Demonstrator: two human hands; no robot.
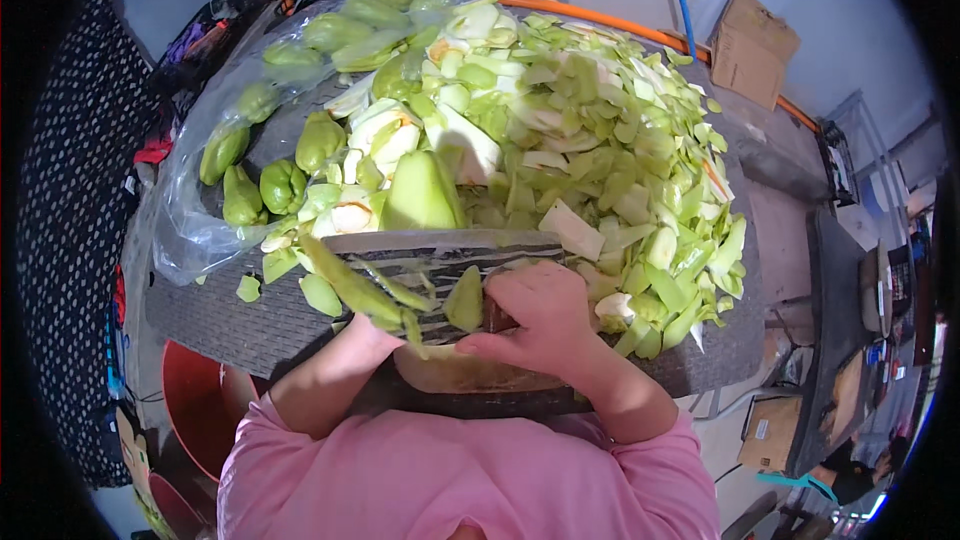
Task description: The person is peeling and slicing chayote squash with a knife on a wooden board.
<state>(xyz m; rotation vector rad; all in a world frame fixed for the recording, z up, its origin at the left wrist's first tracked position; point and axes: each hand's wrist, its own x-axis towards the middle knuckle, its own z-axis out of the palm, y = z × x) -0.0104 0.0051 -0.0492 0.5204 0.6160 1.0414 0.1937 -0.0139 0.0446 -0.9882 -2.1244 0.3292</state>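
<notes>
My right hand (540,318) is closed around the handle of a broad steel cleaver (440,258), whose blade lies flat across the view with green peel strips and a slice stuck to it. My left hand (372,332) reaches under the blade from the lower left. Its fingers are hidden by the blade and the peel, so I cannot tell what it holds. Just beyond the blade stands a peeled pale-green chayote half (420,192). A round wooden chopping block (470,377) lies below both hands.
A large heap of cut chayote pieces (600,130) covers the grey table mat (240,325). A clear plastic bag (185,230) of whole chayotes (282,185) lies at the left. Red basins (200,400) sit lower left, a cardboard box (752,45) upper right.
</notes>
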